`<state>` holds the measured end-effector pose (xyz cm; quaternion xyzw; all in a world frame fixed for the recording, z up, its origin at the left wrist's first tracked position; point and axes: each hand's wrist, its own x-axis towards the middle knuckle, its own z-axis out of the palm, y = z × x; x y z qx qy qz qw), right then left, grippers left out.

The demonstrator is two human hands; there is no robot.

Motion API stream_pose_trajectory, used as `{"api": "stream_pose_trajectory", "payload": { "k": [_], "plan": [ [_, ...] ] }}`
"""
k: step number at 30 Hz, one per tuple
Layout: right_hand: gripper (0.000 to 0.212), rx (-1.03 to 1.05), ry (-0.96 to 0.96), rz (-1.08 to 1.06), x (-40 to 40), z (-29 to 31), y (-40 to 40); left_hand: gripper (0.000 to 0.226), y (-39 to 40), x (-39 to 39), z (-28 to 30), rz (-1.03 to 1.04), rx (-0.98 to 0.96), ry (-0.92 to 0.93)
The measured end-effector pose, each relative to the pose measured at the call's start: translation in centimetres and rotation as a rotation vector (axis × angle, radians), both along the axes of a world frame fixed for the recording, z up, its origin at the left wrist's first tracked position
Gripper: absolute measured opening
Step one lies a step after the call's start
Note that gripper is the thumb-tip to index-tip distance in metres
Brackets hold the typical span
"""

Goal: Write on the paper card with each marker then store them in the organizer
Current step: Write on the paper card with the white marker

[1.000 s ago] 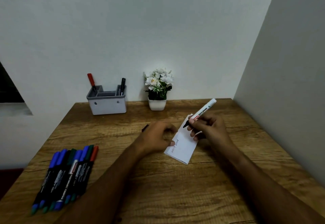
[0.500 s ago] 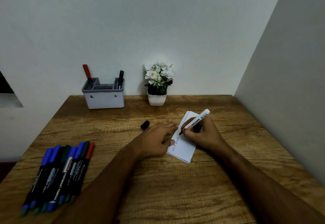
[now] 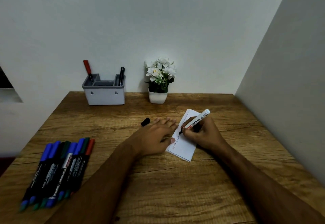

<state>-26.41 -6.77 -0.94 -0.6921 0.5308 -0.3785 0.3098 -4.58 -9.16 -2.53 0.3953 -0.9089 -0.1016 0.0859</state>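
White paper, folded into a card, lay on the wooden table under both hands. The right hand gripped a white-barrelled whiteboard marker, fingers and thumb curled round its lower barrel, the black tip touching the card just left of the knuckles and the butt end slanting up and away past the hand. Handwriting ran along the card's left edge, below the tip; the words were too small to read. The left hand lay flat with fingers straight and together, thumb tip pressing on the card's left edge, holding nothing. Just beyond the left hand's fingertips, a black marker cap lay on the table, apart from the hand. Far to the left of the left forearm, near the table's edge, a row of capped markers lay side by side, touching, in blue, green, black and red. Beyond the left hand, against the wall, stood a grey-and-white organizer with a red marker leaning in its left compartment and black markers upright in its right one. Beyond the gap between the hands, a white pot of white flowers stood by the wall.
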Motion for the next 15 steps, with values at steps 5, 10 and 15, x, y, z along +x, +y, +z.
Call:
{"api": "stream_pose_trajectory", "payload": {
  "k": [5, 10, 15],
  "plan": [
    [0.013, 0.001, 0.035, 0.012, 0.02, -0.09, 0.01, 0.063, 0.02, 0.04, -0.03, 0.003, 0.006, 0.008],
    [0.014, 0.011, 0.015, 0.000, -0.19, -0.24, -0.11, 0.064, 0.08, 0.04, -0.08, 0.001, 0.005, 0.011],
    [0.014, -0.002, 0.036, -0.030, -0.02, -0.33, -0.22, 0.063, 0.17, 0.00, 0.06, 0.003, 0.011, 0.011]
  ]
}}
